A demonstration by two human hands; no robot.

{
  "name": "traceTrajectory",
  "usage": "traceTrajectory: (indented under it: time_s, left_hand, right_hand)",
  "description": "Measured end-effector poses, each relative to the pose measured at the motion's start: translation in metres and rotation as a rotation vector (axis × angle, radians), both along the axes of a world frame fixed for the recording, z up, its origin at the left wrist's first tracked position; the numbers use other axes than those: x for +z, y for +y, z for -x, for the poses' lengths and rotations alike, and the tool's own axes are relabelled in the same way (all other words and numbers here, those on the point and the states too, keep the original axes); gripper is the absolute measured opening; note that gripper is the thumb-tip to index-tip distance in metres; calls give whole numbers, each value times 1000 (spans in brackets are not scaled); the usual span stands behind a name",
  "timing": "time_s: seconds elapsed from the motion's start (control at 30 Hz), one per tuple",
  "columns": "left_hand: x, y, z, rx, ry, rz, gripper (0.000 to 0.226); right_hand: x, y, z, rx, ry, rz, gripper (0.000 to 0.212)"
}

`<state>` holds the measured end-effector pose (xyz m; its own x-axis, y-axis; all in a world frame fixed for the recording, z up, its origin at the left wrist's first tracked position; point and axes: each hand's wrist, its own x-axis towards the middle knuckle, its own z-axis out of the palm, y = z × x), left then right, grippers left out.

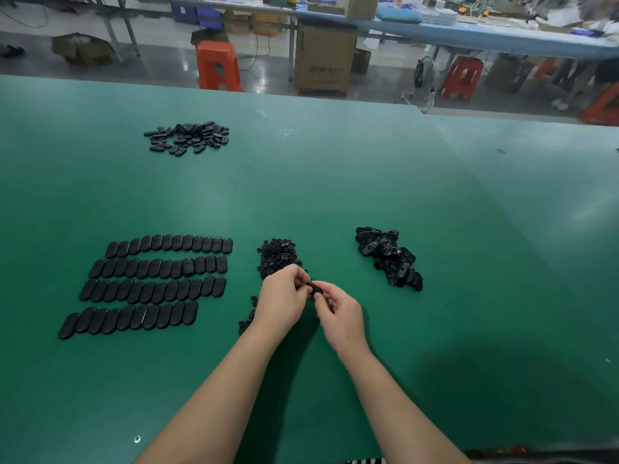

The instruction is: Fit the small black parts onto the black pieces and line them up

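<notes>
Both hands meet over the green table. My right hand [338, 309] pinches a black oval piece [316, 289] by its end, and my left hand [283, 298] curls its fingers against the same piece from the left. Just behind the hands lies a heap of small black parts [277, 257]. A pile of loose black oval pieces [388, 257] sits to the right. On the left, several rows of black oval pieces [157, 283] lie lined up side by side. A few small parts [248, 318] lie beside my left wrist.
Another pile of black pieces [189, 137] lies far back on the left of the green table [435, 202]. A small screw-like bit [137, 439] sits near the front edge. Beyond the table are orange stools [219, 67], a cardboard box [325, 60] and other benches.
</notes>
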<state>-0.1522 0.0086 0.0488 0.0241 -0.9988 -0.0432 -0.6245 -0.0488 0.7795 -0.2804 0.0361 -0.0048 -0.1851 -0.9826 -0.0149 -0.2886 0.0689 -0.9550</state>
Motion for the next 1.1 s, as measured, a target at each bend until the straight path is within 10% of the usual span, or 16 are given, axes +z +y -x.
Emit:
traceTrajectory:
  time_s: [0.27,0.73,1.1]
  left_hand:
    - [0,-4,-1,39,-73,-12,22]
    - [-10,-2,-7,51,361,-194,12]
    - [-7,5,3,55,173,-116,8]
  right_hand:
    - [5,2,2,9,-87,-9,29]
    - [12,4,3,11,-113,8,26]
    - [10,3,2,-15,-99,-8,23]
